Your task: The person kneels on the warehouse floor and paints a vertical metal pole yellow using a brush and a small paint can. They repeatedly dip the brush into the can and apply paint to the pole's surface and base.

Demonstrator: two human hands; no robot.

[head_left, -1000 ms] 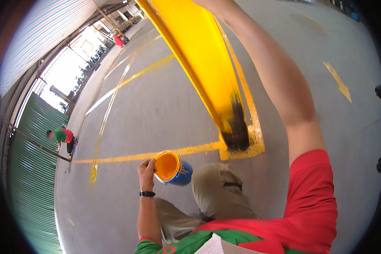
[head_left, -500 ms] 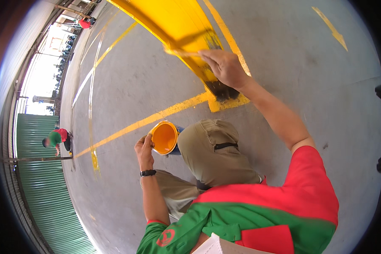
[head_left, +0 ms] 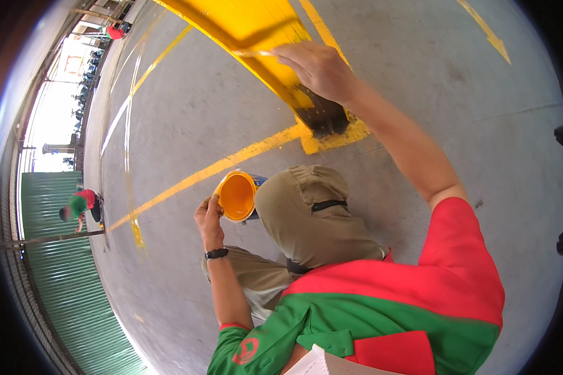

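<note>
My right hand (head_left: 317, 72) is closed around the handle of a paintbrush (head_left: 254, 54), which is blurred by motion. The brush lies across the yellow post (head_left: 256, 28), with its tip by the post's left edge. Bright yellow covers most of this post, while its foot (head_left: 324, 117) is dark and patchy. Low on the left, my left hand (head_left: 209, 220) grips the rim of a paint can (head_left: 221, 187). That can is tilted toward me beside my bent knee, its inside coated with orange-yellow paint and its outside partly blue.
A yellow line (head_left: 200, 180) crosses the grey floor (head_left: 175, 119) to the post's yellow-painted base. A yellow arrow (head_left: 491, 37) marks the floor at upper right. Far left, a person (head_left: 81, 203) bends near a green corrugated wall (head_left: 59, 269). Another person (head_left: 115, 31) is farther off.
My right hand and the brush have shifted up the post, away from its foot. The whole view has moved slightly. My left hand still holds the tilted can.
</note>
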